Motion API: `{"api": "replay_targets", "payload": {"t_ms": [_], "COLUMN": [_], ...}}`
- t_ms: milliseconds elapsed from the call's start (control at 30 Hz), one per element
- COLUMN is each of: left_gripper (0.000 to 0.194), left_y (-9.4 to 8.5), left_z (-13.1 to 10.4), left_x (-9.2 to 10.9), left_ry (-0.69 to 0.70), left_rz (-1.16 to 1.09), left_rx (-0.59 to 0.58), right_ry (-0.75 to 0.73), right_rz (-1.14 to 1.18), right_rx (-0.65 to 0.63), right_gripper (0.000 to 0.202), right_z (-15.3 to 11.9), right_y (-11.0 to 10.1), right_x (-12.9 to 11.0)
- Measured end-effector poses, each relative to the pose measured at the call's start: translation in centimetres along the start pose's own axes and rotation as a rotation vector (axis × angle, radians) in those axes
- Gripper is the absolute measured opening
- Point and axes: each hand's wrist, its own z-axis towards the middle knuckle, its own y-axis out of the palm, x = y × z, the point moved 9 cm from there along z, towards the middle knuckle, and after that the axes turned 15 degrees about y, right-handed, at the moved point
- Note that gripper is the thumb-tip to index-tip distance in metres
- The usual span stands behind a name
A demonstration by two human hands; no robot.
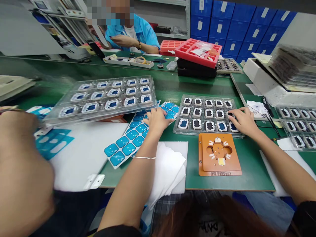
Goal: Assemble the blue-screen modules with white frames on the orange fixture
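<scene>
Head view: the left hand (158, 120) was seen with its fingers curled down at the sheets of blue stickers (132, 134), beside the right end of a loaded plastic tray (113, 113); whether anything was pinched could not be told. The right hand (243, 121) was laid at the right edge of a 2nd tray (203, 113), fingertips lowered over its end column of white frames (228, 104); whether any was gripped could not be told either. That tray was placed between the 2 hands, and an orange block (219, 151) was set on the near side of the right fingers. Frames could be popped loose by uneven fingertip pressure. Stickers could be creased by a careless drag, and the larger tray could be jogged by a neighbour's blurred arm (24, 168), well left of the fingers.
</scene>
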Motion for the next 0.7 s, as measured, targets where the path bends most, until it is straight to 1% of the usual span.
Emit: {"api": "replay_targets", "payload": {"t_ms": [67,133,233,300,333,400,467,533,567,633,700], "left_gripper": [0.025,0.023,0.028,0.031,0.031,0.027,0.016,0.01,0.011,0.014,0.016], "left_y": [-0.1,-0.3,-0.9,-1.4,-1.6,-2.1,-2.6,-3.0,-3.1,-2.9,-2.2], "left_z": [-0.2,-0.7,-1.6,-2.3,-2.5,-3.1,-4.4,-6.4,-7.6,-10.1,-12.2], "left_x": [0.5,1.2,2.3,3.1,3.7,5.6,8.1,10.6,11.8,13.8,15.2], "left_ry": [0.043,0.089,0.157,0.202,0.247,0.415,0.675,0.951,1.08,1.303,1.45], "left_rz": [0.001,0.003,0.019,0.016,-0.013,-0.153,-0.37,-0.572,-0.65,-0.734,-0.701], "left_rx": [-0.01,-0.017,0.005,0.043,0.07,0.136,0.198,0.205,0.188,0.108,0.018], "right_ry": [-0.042,-0.072,-0.058,-0.023,-0.007,0.017,0.041,0.085,0.115,0.173,0.203], "right_rz": [-0.026,-0.021,0.083,0.164,0.195,0.237,0.279,0.398,0.496,0.74,0.948], "right_rx": [0.024,0.033,0.01,-0.004,-0.008,-0.011,-0.005,0.007,0.015,0.034,0.023], "right_gripper": [0.036,0.034,0.029,0.026,0.024,0.023,0.024,0.027,0.028,0.029,0.029], "right_z": [-0.2,-0.3,-0.3,0.0,0.2,0.6,0.9,1.0,0.8,-0.1,-1.6], "right_y": [-0.2,-0.3,-0.4,-0.4,-0.4,-0.4,-0.7,-1.5,-2.1,-3.8,-5.5], "right_x": [-0.5,-0.9,-0.7,-0.3,0.0,0.4,0.8,1.1,1.2,1.2,0.5]}}
